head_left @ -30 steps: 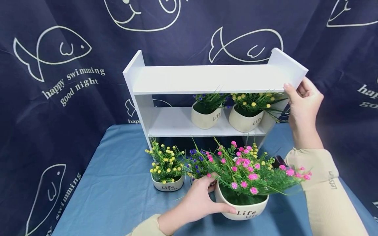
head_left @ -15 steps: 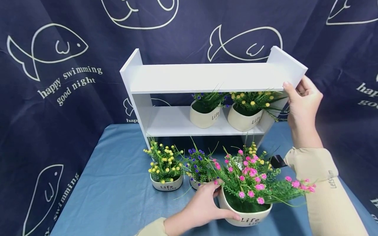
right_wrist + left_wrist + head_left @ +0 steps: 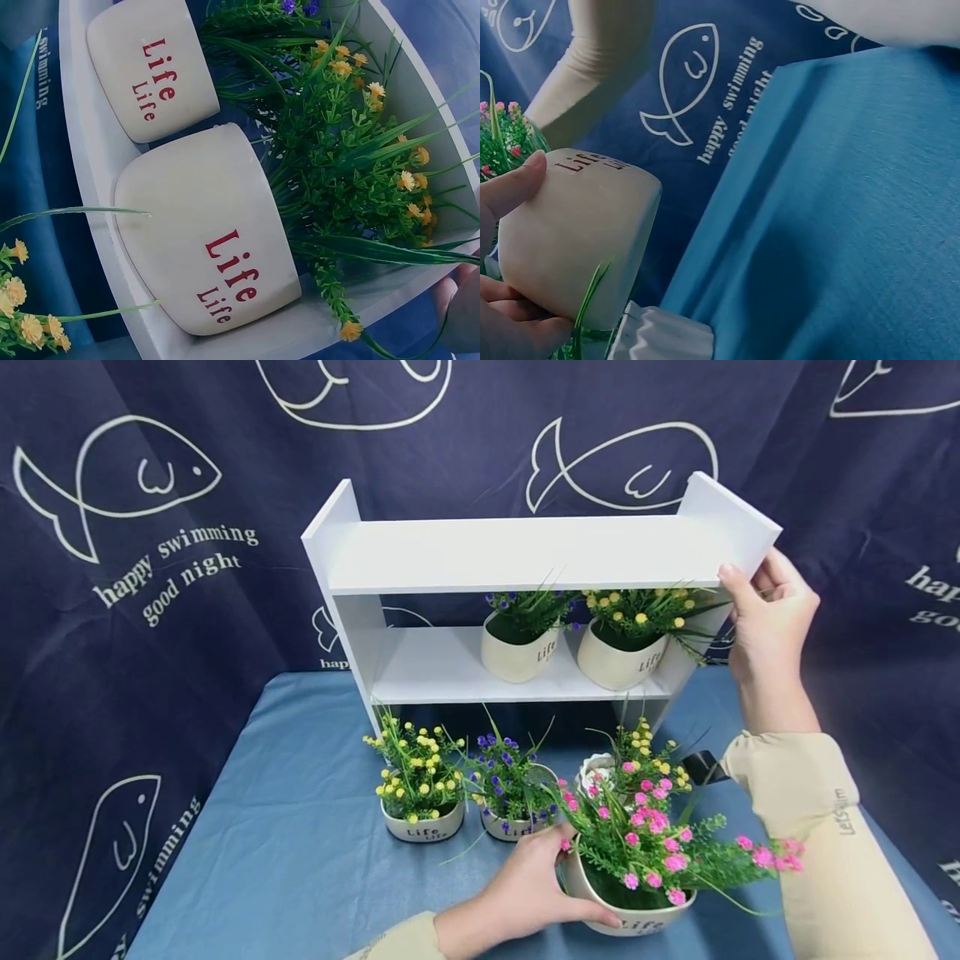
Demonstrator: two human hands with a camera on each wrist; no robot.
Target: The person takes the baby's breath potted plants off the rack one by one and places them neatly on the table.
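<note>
My left hand (image 3: 528, 885) grips a cream "Life" flowerpot (image 3: 648, 922) of pink flowers, thumb on its front and fingers around its side. In the left wrist view that flowerpot (image 3: 585, 232) is tilted and its smooth side shows. Up at the right, my right hand (image 3: 776, 622) grips the side panel of a white two-tier shelf (image 3: 525, 556), thumb at the front edge and fingers behind. On the shelf's lower tier stand a purple-flowered pot (image 3: 517, 652) and a yellow-flowered pot (image 3: 618, 660), both close up in the right wrist view.
Before the shelf, on the blue cloth (image 3: 300, 827), stand a yellow-flowered pot (image 3: 423, 822), a purple-flowered pot (image 3: 510, 828) and a white ruffled pot (image 3: 596, 772) with yellow flowers, partly behind the pink ones. A dark fish-print curtain (image 3: 187, 568) hangs behind.
My left hand has moved the pink-flowered pot right and toward me, uncovering more of the purple-flowered pot and the white ruffled pot. My right hand keeps its grip on the shelf.
</note>
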